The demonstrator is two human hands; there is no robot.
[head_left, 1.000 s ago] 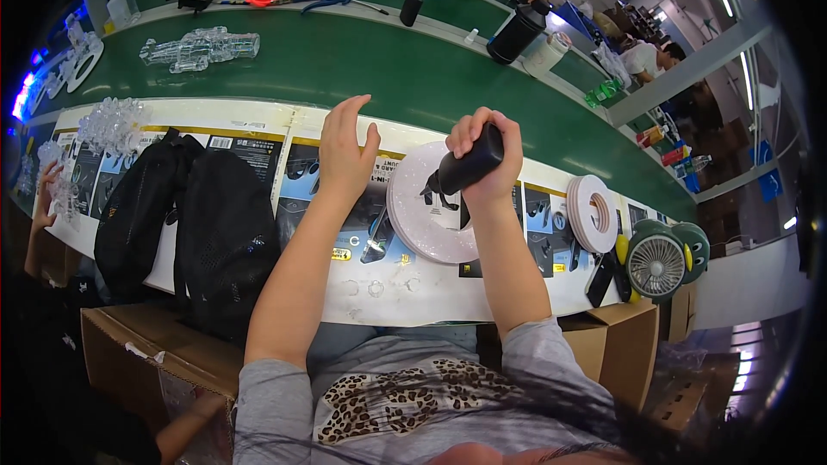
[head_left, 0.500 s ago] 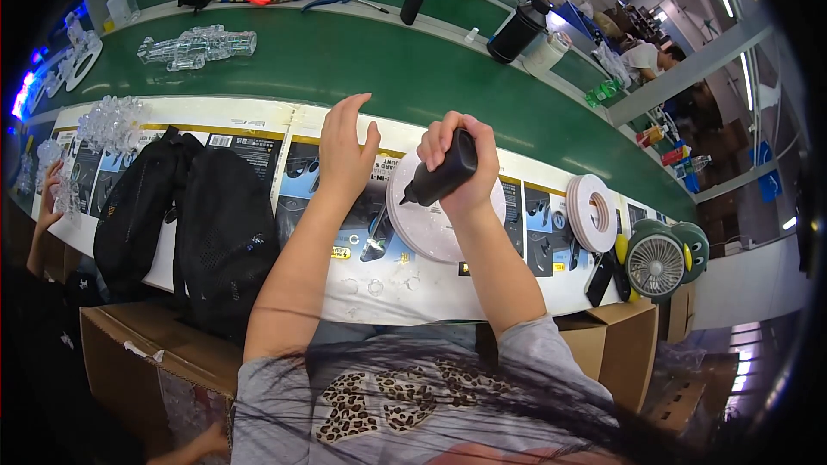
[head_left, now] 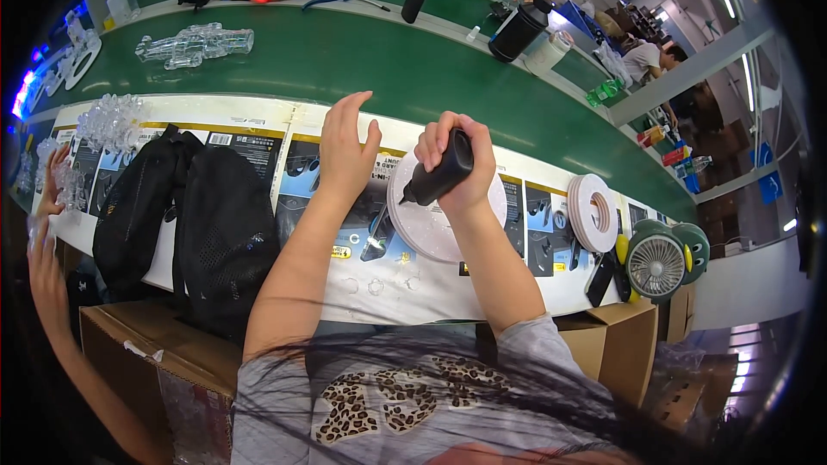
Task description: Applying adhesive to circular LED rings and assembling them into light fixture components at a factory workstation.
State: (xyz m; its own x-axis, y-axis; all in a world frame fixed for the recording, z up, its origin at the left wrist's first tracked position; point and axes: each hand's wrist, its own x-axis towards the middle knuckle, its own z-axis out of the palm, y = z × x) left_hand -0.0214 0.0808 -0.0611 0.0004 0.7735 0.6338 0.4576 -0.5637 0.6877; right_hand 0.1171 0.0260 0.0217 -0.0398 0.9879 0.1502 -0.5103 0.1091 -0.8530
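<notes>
My right hand [head_left: 481,176] grips a black squeeze bottle [head_left: 444,168], tilted so its narrow nozzle points down and to the left. Beneath it lies a round white disc [head_left: 426,239], partly covered by the bottle, hand and forearm. Whether the nozzle touches the disc, I cannot tell. My left hand [head_left: 346,151] is raised to the left of the disc, fingers stretched and thumb apart, holding nothing. Several small clear pieces [head_left: 376,287] lie on the white tabletop near its front edge.
A black mesh bag [head_left: 226,232] lies left of my left arm. A co-worker's hands [head_left: 53,181] handle clear parts at far left. White rings [head_left: 593,213] and a green fan [head_left: 656,263] stand right. Beyond, a green surface holds a clear figure [head_left: 196,46] and black bottle [head_left: 519,30].
My hands and the squeeze bottle have barely moved. At far left, the co-worker's second hand and forearm have come up beside the first. The clear figure has shifted slightly left.
</notes>
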